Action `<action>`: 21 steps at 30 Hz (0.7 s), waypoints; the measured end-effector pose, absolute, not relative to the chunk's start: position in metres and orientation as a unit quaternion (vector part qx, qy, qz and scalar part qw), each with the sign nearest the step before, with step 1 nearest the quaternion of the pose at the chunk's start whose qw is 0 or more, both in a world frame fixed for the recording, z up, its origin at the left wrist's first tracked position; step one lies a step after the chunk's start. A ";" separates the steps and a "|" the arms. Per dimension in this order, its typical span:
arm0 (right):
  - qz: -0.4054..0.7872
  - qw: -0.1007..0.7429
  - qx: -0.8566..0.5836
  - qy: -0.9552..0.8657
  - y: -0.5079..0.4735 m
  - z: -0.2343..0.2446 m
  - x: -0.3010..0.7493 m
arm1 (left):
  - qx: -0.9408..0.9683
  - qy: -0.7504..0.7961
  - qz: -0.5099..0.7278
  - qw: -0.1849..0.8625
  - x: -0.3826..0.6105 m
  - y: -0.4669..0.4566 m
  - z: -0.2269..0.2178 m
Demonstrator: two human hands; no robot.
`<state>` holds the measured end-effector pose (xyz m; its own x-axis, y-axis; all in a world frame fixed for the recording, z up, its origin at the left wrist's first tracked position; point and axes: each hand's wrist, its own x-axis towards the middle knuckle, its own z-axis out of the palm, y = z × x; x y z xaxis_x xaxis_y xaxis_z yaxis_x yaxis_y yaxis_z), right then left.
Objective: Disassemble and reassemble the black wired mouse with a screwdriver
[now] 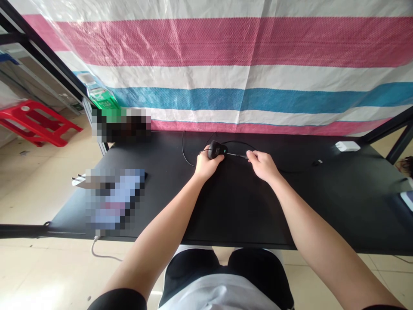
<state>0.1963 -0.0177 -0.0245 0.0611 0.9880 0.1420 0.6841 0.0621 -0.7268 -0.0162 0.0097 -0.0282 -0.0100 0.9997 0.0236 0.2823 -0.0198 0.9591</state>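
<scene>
Left grip (206, 165): fingers and thumb closed around a rounded black plastic mouse-like device (217, 149) with a green spot, near the back of the flat black surface (238, 206). Right grip (263, 165): pinching the dark handle of a slim silver-shafted tool (236, 155), probably a screwdriver, its tip at or just beside the device.

Judged good practice: steady the device firmly, align the shaft before adding force, press lightly, keep the left thumb clear of the tip.

Unclear: tip contact, cannot tell; any screw or slot, too small; handle end, covered by the hand; thin black cable (183, 148), partly lost against the surface; flat bluish item (127, 189) at left, pixelated.
</scene>
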 end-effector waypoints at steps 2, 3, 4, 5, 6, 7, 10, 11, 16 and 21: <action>0.241 0.338 -0.641 -0.646 -0.018 -0.025 0.196 | 0.567 0.562 0.435 0.417 -0.016 0.010 -0.028; 0.250 0.343 -0.639 -0.642 -0.019 -0.026 0.196 | 0.566 0.561 0.436 0.418 -0.016 0.010 -0.029; 0.259 0.350 -0.637 -0.636 -0.019 -0.027 0.196 | 0.565 0.560 0.437 0.419 -0.016 0.010 -0.029; 0.268 0.359 -0.636 -0.629 -0.019 -0.028 0.197 | 0.564 0.560 0.438 0.420 -0.016 0.010 -0.029; 0.277 0.367 -0.634 -0.621 -0.019 -0.030 0.197 | 0.563 0.561 0.438 0.420 -0.016 0.010 -0.030; 0.285 0.372 -0.633 -0.616 -0.019 -0.031 0.198 | 0.563 0.561 0.438 0.420 -0.016 0.010 -0.030; 0.283 0.362 -0.636 -0.620 -0.018 -0.032 0.198 | 0.564 0.563 0.439 0.416 -0.016 0.011 -0.030; 0.271 0.358 -0.641 -0.623 -0.018 -0.031 0.198 | 0.564 0.563 0.439 0.414 -0.016 0.011 -0.030; 0.212 0.338 -0.669 -0.627 -0.016 -0.028 0.197 | 0.571 0.562 0.436 0.410 -0.017 0.010 -0.030; 0.215 0.353 -0.646 -0.641 -0.016 -0.028 0.197 | 0.574 0.561 0.433 0.411 -0.017 0.010 -0.029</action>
